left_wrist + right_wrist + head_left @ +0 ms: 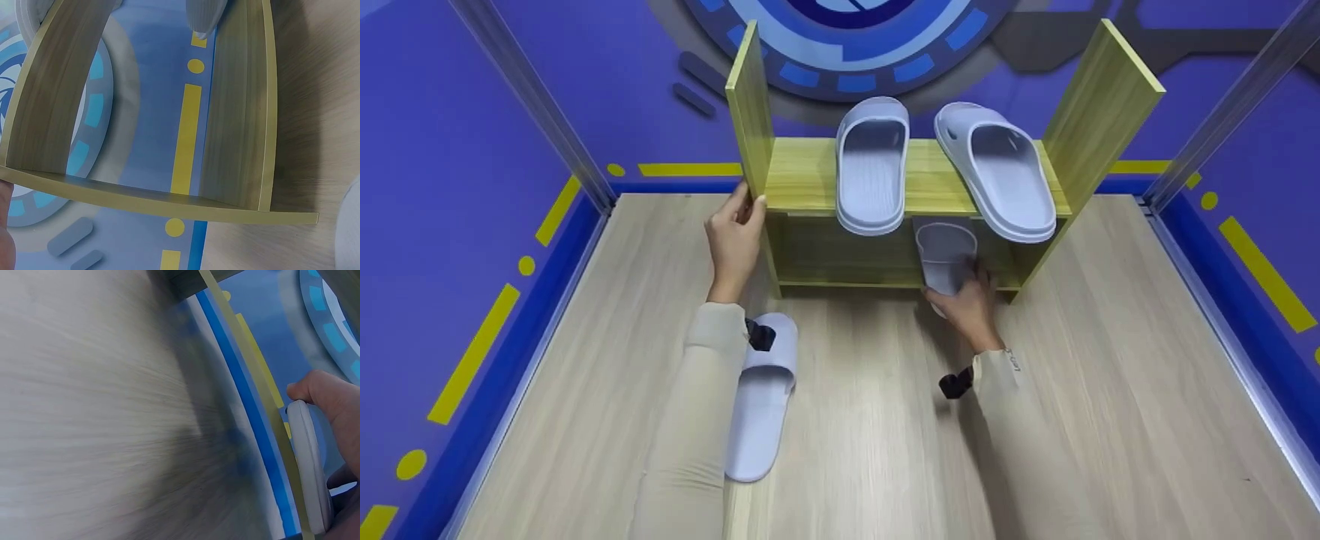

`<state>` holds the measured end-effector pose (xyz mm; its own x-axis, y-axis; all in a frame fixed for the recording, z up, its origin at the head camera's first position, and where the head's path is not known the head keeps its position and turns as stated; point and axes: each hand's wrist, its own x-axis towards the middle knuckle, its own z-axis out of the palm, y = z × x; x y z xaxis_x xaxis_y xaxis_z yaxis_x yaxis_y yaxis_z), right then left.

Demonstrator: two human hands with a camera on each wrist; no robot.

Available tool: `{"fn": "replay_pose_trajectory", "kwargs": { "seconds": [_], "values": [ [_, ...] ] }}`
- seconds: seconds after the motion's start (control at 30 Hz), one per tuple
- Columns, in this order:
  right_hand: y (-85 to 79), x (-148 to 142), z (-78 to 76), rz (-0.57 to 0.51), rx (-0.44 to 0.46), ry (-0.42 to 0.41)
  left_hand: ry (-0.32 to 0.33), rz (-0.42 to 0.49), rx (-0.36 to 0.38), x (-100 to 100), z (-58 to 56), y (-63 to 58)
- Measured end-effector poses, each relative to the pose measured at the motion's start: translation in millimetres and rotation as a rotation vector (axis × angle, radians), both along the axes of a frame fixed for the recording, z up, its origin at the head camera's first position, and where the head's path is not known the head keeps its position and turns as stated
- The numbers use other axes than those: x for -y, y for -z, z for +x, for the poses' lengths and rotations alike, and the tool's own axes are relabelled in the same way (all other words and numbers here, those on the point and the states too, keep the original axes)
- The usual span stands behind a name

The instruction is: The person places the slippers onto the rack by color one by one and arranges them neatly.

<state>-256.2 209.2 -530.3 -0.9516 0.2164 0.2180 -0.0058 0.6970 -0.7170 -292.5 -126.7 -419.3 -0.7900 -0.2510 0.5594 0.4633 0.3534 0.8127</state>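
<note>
A light-wood shoe rack (802,169) stands against the back wall. My left hand (735,244) grips its left side panel, and only a bit of that hand (5,242) shows at the left edge of the left wrist view. With thumb and fingers my right hand (971,307) holds a grey slipper (947,244) at the lower shelf (847,284); its front part lies under the upper board. In the right wrist view the slipper's edge (306,461) shows beneath the thumb. Two more grey slippers, a left one (874,176) and a right one (1011,180), rest on the upper shelf.
Another grey slipper (761,420) lies on the wood-grain surface (862,420), partly covered by my left sleeve. Blue panels with yellow marks enclose the space at the left (435,225), back and right (1252,187).
</note>
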Motion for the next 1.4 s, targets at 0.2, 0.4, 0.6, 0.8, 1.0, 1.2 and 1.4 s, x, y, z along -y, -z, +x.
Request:
{"fn": "replay_pose_trajectory", "kwargs": {
  "seconds": [0.2,0.4,0.6,0.8,1.0,1.2,1.4],
  "values": [
    [1.6,-0.5,0.2,0.006,-0.022,-0.003,0.001,0.022,-0.002,-0.8,-0.4,0.2],
    [4.2,-1.0,-0.7,0.027,-0.019,0.002,-0.007,0.025,0.006,-1.1,-0.1,0.8],
    [4.9,-0.4,0.9,0.076,-0.013,-0.003,-0.018,0.004,0.009,-1.2,0.9,1.1],
    [4.0,-0.6,2.4,0.123,-0.059,-0.038,-0.014,0.023,0.017,-1.2,0.3,0.5],
    [4.1,-0.5,3.0,0.124,-0.043,-0.055,-0.033,0.025,0.017,-1.1,-1.7,1.7],
    [1.3,-1.0,2.9,0.129,0.014,-0.081,-0.033,0.008,0.009,-1.7,-0.7,0.5],
    [-0.6,-1.3,4.4,0.121,-0.005,-0.088,-0.017,0.021,0.01,-1.1,-0.7,0.3]
  ]
}}
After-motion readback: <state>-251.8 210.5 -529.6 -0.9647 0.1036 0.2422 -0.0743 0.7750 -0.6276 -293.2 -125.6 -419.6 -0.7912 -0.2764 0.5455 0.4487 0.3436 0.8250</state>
